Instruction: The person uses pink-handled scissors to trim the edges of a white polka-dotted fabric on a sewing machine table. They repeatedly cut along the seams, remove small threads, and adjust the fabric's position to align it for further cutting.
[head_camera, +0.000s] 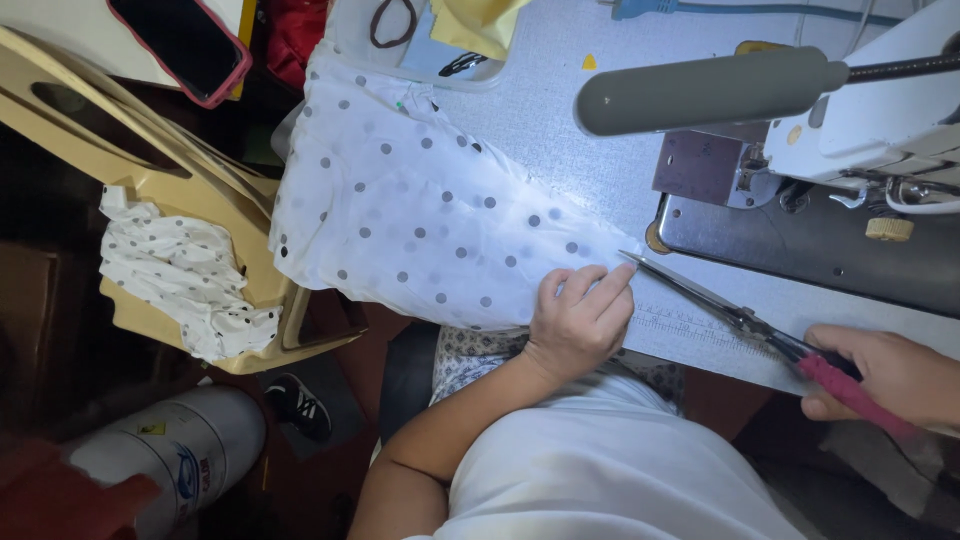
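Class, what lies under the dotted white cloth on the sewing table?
The dotted cloth covers the grey table; the left hand presses its edge. Anything beneath it is hidden.

Right hand (890, 375): wrist and forearm cut off by the right edge; fingertips hidden around the pink scissors handle (855, 395).
Scissors (720, 305): blade tips end at the cloth edge just right of the left hand (578, 320); whether they touch it cannot be told.
Spotted white cloth (420, 215): its near edge is hidden under the left hand.
Sewing machine (880, 110), above the right hand: body cut off by the top and right edges; needle area too small to tell.
Phone (185, 45), far up-left of the left hand: top cut off.
White cylinder (170, 455), lower left: blurred, markings unreadable.
Worktop (580, 130): far end out of frame.
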